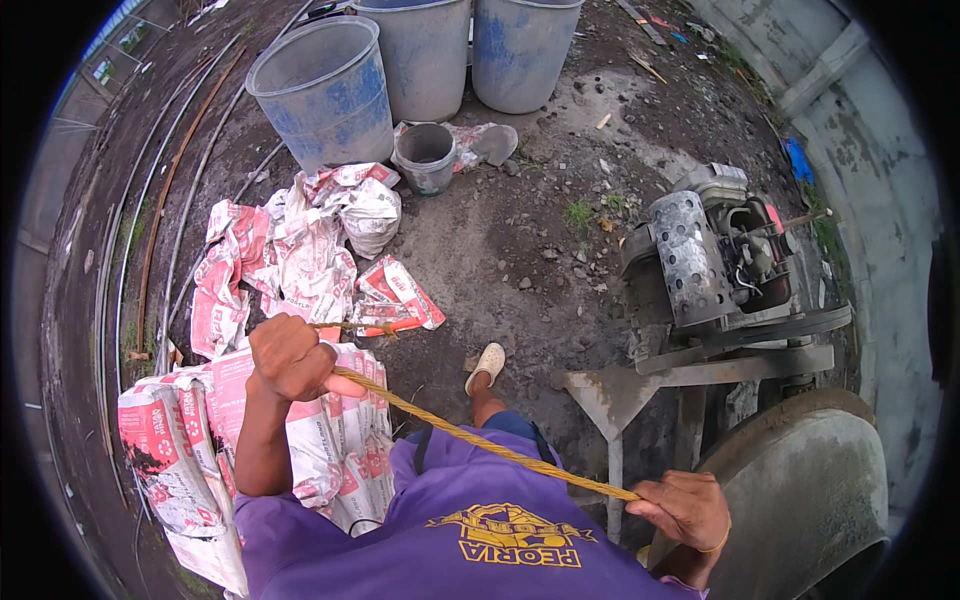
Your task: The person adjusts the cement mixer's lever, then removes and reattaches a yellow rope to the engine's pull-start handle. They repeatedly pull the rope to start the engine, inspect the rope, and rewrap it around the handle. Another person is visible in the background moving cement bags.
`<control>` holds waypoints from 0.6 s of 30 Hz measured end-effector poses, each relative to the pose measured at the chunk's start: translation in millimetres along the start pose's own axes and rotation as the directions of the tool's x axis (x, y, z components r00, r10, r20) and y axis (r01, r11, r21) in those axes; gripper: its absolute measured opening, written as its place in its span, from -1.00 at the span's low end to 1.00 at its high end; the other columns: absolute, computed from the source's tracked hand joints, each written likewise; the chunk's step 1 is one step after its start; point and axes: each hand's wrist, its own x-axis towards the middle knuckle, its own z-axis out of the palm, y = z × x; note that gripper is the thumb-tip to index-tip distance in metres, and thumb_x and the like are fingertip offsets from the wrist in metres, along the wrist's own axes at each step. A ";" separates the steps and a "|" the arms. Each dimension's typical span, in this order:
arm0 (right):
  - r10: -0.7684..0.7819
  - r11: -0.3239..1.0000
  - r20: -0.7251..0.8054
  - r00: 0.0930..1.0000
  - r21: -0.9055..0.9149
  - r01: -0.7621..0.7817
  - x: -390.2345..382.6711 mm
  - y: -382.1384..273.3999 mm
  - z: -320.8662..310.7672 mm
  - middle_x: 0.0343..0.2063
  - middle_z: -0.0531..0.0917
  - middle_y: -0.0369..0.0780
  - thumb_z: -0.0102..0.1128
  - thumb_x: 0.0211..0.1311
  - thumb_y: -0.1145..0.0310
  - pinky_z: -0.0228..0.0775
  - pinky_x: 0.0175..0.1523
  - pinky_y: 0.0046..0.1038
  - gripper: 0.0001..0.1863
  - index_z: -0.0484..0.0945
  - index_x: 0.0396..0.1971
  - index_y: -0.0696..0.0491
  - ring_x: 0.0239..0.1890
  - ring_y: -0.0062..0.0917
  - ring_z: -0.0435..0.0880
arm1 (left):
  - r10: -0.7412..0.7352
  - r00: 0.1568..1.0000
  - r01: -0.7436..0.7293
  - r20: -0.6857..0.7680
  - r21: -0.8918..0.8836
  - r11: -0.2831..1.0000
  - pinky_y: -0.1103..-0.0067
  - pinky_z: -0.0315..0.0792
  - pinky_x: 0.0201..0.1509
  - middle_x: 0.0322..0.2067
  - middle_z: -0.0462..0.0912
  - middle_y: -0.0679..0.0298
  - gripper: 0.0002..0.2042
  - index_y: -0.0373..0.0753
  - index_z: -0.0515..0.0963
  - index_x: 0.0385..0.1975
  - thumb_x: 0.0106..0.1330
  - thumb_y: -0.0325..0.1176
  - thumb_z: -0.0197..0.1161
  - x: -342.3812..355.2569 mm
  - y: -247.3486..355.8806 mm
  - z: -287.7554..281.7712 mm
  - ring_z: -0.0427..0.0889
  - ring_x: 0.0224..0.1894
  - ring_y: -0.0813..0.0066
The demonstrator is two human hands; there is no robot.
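My left hand (292,358) is closed round a yellow twisted rope (470,440), held above the stacked white-and-red sacks (170,450). A short frayed end of the rope sticks out past this fist toward the middle of the view. From there the rope runs diagonally down across my purple shirt to my right hand (680,510), which is closed on it beside the grey drum (790,500) of a concrete mixer. The mixer's engine (730,255), with a perforated metal cover, sits on a steel frame (600,385) at the right.
Three large blue-grey plastic drums (318,95) stand at the top, a small bucket (430,178) before them. Crumpled empty sacks (300,250) cover ground at left. Long bars (150,210) lie along the left side. A concrete wall (850,150) rises at right. My sandalled foot (484,365) is on the dirt.
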 end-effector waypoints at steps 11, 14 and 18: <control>-0.053 0.950 0.142 0.988 0.311 0.006 208.3 139.6 -27.4 -0.49 0.73 -0.23 0.42 0.26 0.22 0.51 -0.45 -0.42 -0.78 0.75 -0.23 0.04 -0.49 -0.40 0.72 | -0.182 0.980 0.165 0.082 0.181 0.970 0.39 0.05 -0.61 -0.71 0.16 0.27 -0.34 -0.23 0.31 -0.70 0.35 0.31 0.08 41.8 -155.8 75.2 0.27 -0.70 0.29; 0.072 0.913 0.216 0.974 0.378 -0.152 259.2 180.6 -25.2 -0.40 0.77 -0.22 0.40 0.28 0.21 0.56 -0.40 -0.40 -0.76 0.76 -0.18 0.04 -0.43 -0.37 0.76 | -0.273 0.954 0.250 0.122 0.176 0.952 0.39 0.05 -0.59 -0.71 0.17 0.27 -0.37 -0.22 0.32 -0.68 0.35 0.27 0.12 49.3 -195.6 125.4 0.28 -0.68 0.29; 0.142 0.896 0.159 0.977 0.399 -0.195 329.6 227.1 -29.6 -0.42 0.77 -0.21 0.40 0.29 0.21 0.57 -0.40 -0.39 -0.76 0.77 -0.18 0.04 -0.46 -0.36 0.76 | -0.271 0.953 0.245 0.138 0.180 0.953 0.38 0.00 -0.59 -0.70 0.12 0.27 -0.35 -0.20 0.25 -0.70 0.34 0.30 0.10 74.8 -271.0 190.2 0.24 -0.68 0.29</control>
